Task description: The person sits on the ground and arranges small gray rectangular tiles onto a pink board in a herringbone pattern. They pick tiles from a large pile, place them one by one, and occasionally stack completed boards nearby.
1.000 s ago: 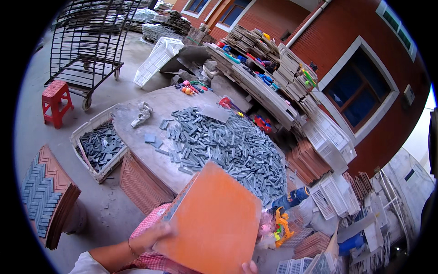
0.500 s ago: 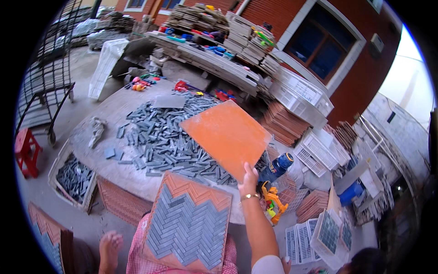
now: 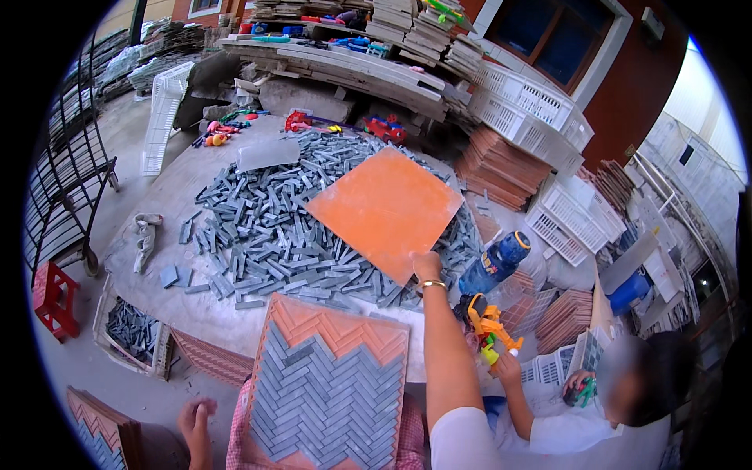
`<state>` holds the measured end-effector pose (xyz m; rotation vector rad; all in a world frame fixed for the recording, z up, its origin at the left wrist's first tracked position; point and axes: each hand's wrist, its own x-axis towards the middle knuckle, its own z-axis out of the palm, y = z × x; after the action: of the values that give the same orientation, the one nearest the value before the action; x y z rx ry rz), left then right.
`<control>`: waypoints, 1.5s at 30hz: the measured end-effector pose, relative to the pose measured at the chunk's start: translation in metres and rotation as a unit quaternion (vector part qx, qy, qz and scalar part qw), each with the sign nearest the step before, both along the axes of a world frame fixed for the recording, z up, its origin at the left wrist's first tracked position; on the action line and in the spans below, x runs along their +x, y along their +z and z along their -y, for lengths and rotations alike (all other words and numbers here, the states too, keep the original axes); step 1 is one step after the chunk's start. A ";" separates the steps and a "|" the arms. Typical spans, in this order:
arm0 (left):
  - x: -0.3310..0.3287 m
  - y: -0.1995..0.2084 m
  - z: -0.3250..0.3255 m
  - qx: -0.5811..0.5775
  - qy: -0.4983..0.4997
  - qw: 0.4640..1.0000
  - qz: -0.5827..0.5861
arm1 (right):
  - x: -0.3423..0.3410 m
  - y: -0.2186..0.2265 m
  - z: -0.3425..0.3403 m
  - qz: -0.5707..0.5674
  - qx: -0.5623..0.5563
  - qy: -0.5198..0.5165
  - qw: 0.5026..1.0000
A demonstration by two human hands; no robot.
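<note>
My right hand (image 3: 427, 268) grips the near corner of a flat orange board (image 3: 388, 211), which lies tilted over a heap of narrow grey tile strips (image 3: 258, 227). Across my lap rests a ridged terracotta-coloured tray (image 3: 337, 325), with grey strips (image 3: 329, 392) set in its grooves in a herringbone pattern. The tray's far band and a near corner show bare grooves. To the left of this tray, my left hand (image 3: 196, 415) is raised with loosely bent fingers and nothing visible in it.
A blue bottle (image 3: 495, 262) stands right of the board. Beside it, another person's hand (image 3: 507, 366) touches an orange toy (image 3: 493, 325). A crate of grey strips (image 3: 133, 329) and a red stool (image 3: 55, 301) stand left. Terracotta trays (image 3: 501, 168) are stacked far right.
My view has shifted, and the orange board now appears lower over the strips. Another person has come into view on the right, with a hand at the orange toy.
</note>
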<state>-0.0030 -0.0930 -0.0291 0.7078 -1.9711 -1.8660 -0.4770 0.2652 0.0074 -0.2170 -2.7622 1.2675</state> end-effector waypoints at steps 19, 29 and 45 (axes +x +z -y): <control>-0.148 0.019 -0.087 -0.589 -0.272 0.761 0.017 | 0.271 -0.034 0.051 -0.130 0.318 0.329 0.879; -0.150 0.008 -0.085 -0.589 -0.262 0.764 -0.007 | 0.294 -0.040 0.051 -0.134 0.308 0.311 0.889; -0.077 0.005 -0.080 -0.571 -0.294 0.766 0.023 | 0.342 -0.054 -0.027 -0.097 0.318 0.275 0.902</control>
<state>-0.0801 -0.0128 -0.0244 -0.2839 -2.9705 -0.4550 -0.1350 0.2922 -0.0465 0.7366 -2.9567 0.3288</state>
